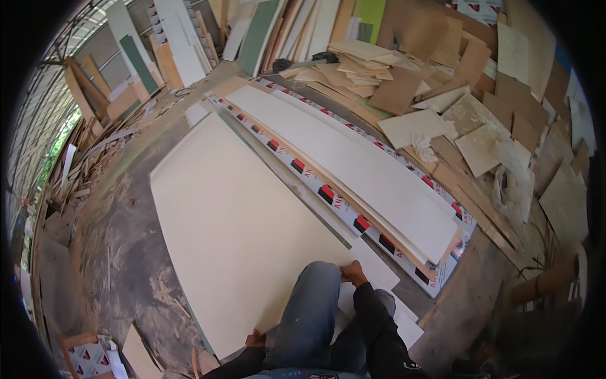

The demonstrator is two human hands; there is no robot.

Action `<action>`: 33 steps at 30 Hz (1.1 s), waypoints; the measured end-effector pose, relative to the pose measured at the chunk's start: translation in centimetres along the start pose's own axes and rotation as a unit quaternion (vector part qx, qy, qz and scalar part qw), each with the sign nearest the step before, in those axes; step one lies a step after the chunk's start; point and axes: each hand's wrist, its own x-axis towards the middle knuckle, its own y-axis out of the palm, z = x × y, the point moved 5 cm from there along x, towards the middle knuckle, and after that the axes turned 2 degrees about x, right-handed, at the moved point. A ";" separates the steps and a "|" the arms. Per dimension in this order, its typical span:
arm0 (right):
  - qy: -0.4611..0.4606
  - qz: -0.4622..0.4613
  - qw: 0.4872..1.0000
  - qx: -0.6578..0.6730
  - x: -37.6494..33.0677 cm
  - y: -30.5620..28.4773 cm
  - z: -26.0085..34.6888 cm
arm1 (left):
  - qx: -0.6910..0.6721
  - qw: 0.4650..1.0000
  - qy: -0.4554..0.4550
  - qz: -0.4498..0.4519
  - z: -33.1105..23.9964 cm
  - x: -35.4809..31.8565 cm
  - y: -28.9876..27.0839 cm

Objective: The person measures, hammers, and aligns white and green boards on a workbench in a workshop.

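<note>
A large cream-coloured board [233, 208] lies flat in front of me, its far end narrowing with distance. At its near edge, left of my knees, my left hand [255, 339] is closed over the edge, its fingers partly hidden. To the right of my raised knee, my right hand [355, 273] grips the board's near right corner, thumb side toward the board. My jeans-clad leg [309, 303] covers part of the near edge between the two hands. A thin dark green strip [284, 174] runs along the board's right side.
Long white panels [353, 167] lie stacked on printed wrapping sheet to the right. Pale panel pieces [379, 265] lie by my right hand. Broken board scraps [366, 69] are heaped at the back right. Tall panels [183, 38] lean at the back; wood offcuts [95, 151] pile up left.
</note>
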 end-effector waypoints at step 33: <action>-0.067 -0.607 0.791 -0.030 -4.7 -34.8 -17.6 | 0.389 0.903 0.158 0.090 -13.5 -8.2 25.6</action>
